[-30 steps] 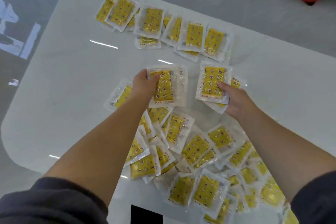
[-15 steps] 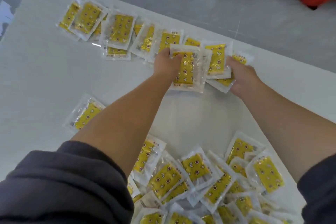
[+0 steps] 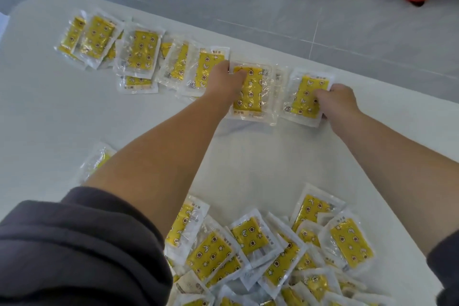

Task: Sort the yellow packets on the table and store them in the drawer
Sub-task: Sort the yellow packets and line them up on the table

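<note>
On the white table at twelve o'clock, our left hand grips a packet and our right hand pinches a second packet.

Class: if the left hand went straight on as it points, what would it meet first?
Probably nothing: beyond the left hand, which grips a packet, only a bare strip of table shows before its far edge.

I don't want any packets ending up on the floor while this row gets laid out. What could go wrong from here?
The end packet, gripped by the right hand, lies near the far edge of the table; a push could send it off. The second packet, held by the left hand, sits against an overlapping glossy row, so neighbours may slip. The left sleeve hangs at the loose pile and might drag packets along.
</note>
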Tool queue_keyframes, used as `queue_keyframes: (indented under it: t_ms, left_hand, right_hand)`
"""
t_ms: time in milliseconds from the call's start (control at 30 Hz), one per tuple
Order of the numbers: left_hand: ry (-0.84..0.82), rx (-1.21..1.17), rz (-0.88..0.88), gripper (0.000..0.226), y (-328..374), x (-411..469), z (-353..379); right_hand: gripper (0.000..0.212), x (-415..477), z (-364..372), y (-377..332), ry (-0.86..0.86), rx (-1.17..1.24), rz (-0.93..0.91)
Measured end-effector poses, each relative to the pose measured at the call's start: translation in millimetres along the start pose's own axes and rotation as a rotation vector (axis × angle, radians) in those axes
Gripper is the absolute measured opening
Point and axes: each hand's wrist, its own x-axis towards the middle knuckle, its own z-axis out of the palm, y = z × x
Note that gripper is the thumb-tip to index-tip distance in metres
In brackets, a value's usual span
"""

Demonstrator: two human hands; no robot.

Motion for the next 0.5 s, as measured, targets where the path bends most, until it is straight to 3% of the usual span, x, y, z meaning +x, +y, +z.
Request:
queue_keyframes:
  t_ms: [100,167,233,333,500]
  left_hand:
    - [-0.033,-0.033,-0.043,0.014,-2,-6,10]
    - [-0.064,-0.078,-0.072,0.027,-2,-8,17]
    - [-0.092,-0.098,-0.105,0.049,-2,-8,24]
    - [-0.105,-0.096,-0.116,0.044,0,-7,34]
    - [-0.021,-0.028,-0.087,0.045,4,-1,41]
  right_hand:
    - [0.035,-15,-2,6,0.209,-0.244,-0.196]
    - [0.031,-23,1,7,0.182,-0.158,-0.324]
    - [0.022,-31,6,2,-0.063,0.092,-0.246]
    - [0.018,-36,11,-1,-0.351,0.35,0.012]
    - [0.017,-19,5,7,-0.152,0.331,0.018]
